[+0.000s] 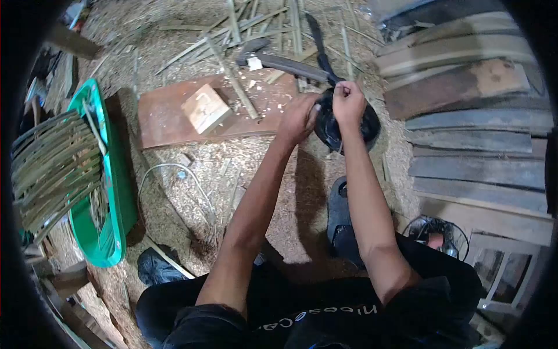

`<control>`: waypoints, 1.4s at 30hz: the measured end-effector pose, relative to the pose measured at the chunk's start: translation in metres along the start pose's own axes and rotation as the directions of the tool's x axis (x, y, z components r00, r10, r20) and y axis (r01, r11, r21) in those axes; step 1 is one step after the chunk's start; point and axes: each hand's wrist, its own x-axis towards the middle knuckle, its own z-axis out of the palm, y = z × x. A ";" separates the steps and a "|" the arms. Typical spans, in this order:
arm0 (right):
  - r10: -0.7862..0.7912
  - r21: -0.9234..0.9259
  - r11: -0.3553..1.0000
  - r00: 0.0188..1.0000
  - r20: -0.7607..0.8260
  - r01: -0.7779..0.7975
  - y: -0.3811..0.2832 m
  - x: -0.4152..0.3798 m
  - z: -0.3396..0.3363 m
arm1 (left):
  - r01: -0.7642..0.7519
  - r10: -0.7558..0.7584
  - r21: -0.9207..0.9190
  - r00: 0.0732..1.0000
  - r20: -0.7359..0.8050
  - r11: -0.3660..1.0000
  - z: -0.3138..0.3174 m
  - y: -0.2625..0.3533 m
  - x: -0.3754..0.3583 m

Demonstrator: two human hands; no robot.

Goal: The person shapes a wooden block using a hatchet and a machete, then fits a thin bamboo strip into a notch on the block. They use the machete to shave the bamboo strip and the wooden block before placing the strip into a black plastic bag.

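Observation:
My left hand (298, 119) is curled closed at the left edge of a round black container (371, 125), which looks lined with shiny black plastic. What its fingers hold, if anything, is hidden. Above the same container my right hand (349, 106) is closed in a pinch, thumb against fingers; whatever is between them is too small to make out. Just beyond my hands lies a hammer (293, 67) with a dark handle. A long dark blade-like tool (318, 41) runs away from the container's far side.
A square wooden block (206, 109) rests on a reddish-brown board (160, 119) among shavings. Thin strips (232, 75) lie scattered beyond. At left, a green plastic tub (119, 192) stands beside bundled slats (58, 168). Planks (476, 168) line the right side, near a black bag (436, 232).

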 end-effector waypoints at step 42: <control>-0.309 0.177 0.951 0.752 0.582 0.253 -0.045 -0.019 0.095 | 0.215 -0.030 0.495 0.934 -0.356 0.842 -0.130 -0.036 -0.042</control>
